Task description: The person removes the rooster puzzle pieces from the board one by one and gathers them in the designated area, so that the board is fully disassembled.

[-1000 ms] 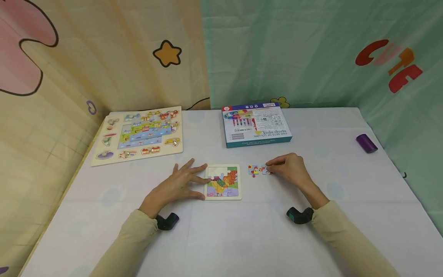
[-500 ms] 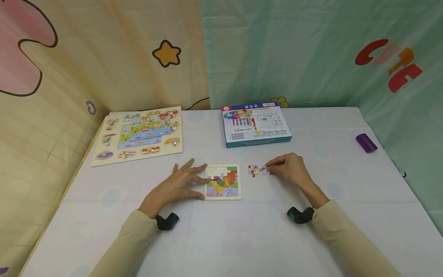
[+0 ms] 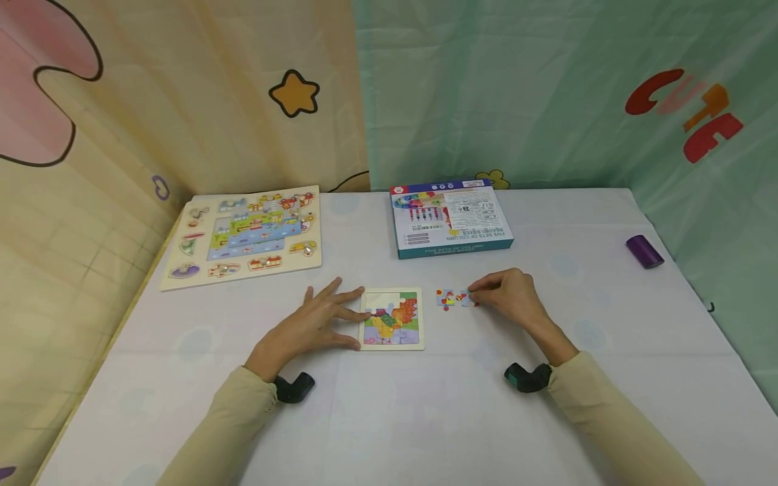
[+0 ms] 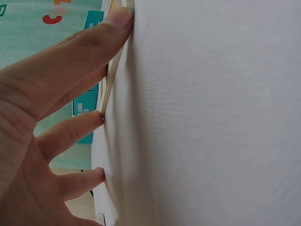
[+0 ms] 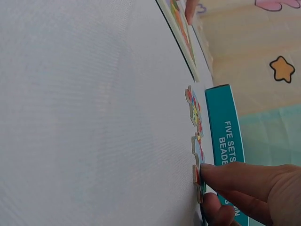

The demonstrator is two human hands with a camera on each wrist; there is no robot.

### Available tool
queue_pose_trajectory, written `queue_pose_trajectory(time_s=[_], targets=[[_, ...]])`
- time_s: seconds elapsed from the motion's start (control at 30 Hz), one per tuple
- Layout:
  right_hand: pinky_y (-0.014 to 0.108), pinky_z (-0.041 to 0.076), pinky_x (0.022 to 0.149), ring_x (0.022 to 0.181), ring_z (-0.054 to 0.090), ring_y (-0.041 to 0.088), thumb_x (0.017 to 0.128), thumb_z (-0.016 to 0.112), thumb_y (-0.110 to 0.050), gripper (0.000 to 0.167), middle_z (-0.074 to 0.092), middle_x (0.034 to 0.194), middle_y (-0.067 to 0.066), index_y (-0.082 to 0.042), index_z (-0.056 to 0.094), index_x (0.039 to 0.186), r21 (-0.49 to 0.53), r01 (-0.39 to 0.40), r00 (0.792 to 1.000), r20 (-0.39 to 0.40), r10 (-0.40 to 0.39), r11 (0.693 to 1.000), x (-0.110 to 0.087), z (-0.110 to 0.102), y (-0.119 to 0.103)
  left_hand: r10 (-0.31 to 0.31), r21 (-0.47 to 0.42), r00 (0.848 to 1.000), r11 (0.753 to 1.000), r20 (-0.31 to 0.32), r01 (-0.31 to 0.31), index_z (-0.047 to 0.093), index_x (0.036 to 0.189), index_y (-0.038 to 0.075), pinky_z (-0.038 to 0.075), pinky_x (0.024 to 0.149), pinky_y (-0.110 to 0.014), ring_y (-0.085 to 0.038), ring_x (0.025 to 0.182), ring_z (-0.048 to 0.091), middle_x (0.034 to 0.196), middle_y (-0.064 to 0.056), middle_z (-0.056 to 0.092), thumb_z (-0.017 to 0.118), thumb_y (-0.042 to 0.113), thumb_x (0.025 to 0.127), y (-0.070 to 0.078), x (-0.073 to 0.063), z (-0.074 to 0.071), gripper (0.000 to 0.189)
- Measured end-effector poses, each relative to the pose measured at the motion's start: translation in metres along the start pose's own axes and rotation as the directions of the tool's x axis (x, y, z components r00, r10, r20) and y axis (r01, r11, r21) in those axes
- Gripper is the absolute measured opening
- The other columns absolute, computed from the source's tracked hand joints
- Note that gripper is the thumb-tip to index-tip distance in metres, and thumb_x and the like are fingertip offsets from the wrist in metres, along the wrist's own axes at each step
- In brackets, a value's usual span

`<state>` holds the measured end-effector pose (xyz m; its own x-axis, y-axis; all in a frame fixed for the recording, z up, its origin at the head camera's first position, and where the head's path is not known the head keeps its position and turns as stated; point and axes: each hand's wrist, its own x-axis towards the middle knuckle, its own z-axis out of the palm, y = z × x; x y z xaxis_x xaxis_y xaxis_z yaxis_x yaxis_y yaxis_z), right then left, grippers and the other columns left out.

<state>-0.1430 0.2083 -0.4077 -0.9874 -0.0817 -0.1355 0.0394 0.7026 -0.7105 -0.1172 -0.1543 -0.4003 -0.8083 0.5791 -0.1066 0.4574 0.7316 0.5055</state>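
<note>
My left hand (image 3: pixel 313 325) lies with fingers spread at the left side of a small framed jigsaw puzzle (image 3: pixel 392 347). In the left wrist view, the thumb (image 4: pixel 117 19) and a fingertip touch the frame's edge. The puzzle pictures a rooster, and its upper left part shows bare white backing. To the right of the frame, a loose puzzle piece (image 3: pixel 445 298) with red and yellow print lies flat on the table. Beside it, my right hand (image 3: pixel 510 297) pinches another puzzle piece (image 3: pixel 464 298) between thumb and fingers, close over the cloth. The fingers partly hide that piece.
A teal and white box (image 3: pixel 454 251) lies behind the pieces. At the back left rests a large knob puzzle board (image 3: pixel 243 268). A purple cylinder (image 3: pixel 644 251) lies at the far right. Printed curtains border the table (image 3: pixel 389 418) at the back and sides.
</note>
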Motion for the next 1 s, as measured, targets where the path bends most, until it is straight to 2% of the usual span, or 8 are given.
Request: queue_pose_trajectory(time_s=[0.3,0.6,0.9,1.0], targets=[[0.032,0.048,0.071,0.076,0.064,0.018,0.087,0.074,-0.015,0.014,0.074,0.086,0.005,-0.006,0.078,0.096,-0.007,0.025,1.0,0.0,-0.025,1.0,0.0,-0.001,0.001,0.004,0.0,1.0,1.0,-0.003,-0.004,0.071,0.123,0.024,0.004,0.103,-0.079,-0.045,0.147,0.012,0.152,-0.005,0.043,0.087,0.042,0.068,-0.002,0.001,0.0,0.06],[0.03,0.049,0.068,0.079,0.062,0.019,0.09,0.07,-0.013,0.014,0.073,0.096,0.01,-0.004,0.076,0.099,-0.009,0.063,0.998,-0.015,-0.063,0.998,0.001,-0.001,0.001,0.001,0.009,1.0,1.0,0.007,-0.001,0.071,0.123,0.024,0.005,0.102,-0.079,-0.045,0.147,0.012,0.152,-0.004,0.043,0.086,0.042,0.069,0.0,0.0,0.0,0.059],[0.029,0.052,0.06,0.071,0.061,0.019,0.09,0.069,-0.01,0.015,0.072,0.09,0.01,-0.001,0.074,0.1,0.044,0.102,0.995,-0.017,-0.102,0.994,0.003,0.012,-0.017,0.001,0.009,1.0,1.0,0.002,-0.001,0.071,0.123,0.023,0.005,0.103,-0.079,-0.045,0.146,0.013,0.151,-0.005,0.044,0.087,0.041,0.069,0.0,0.001,0.0,0.059],[0.028,0.051,0.061,0.071,0.059,0.019,0.088,0.071,-0.011,0.014,0.071,0.087,0.008,-0.002,0.074,0.099,0.033,0.118,0.993,-0.01,-0.118,0.992,0.005,0.02,-0.025,-0.001,0.009,1.0,1.0,0.004,0.001,0.071,0.123,0.023,0.005,0.103,-0.079,-0.045,0.146,0.013,0.151,-0.005,0.044,0.087,0.041,0.069,0.0,0.001,0.0,0.059]])
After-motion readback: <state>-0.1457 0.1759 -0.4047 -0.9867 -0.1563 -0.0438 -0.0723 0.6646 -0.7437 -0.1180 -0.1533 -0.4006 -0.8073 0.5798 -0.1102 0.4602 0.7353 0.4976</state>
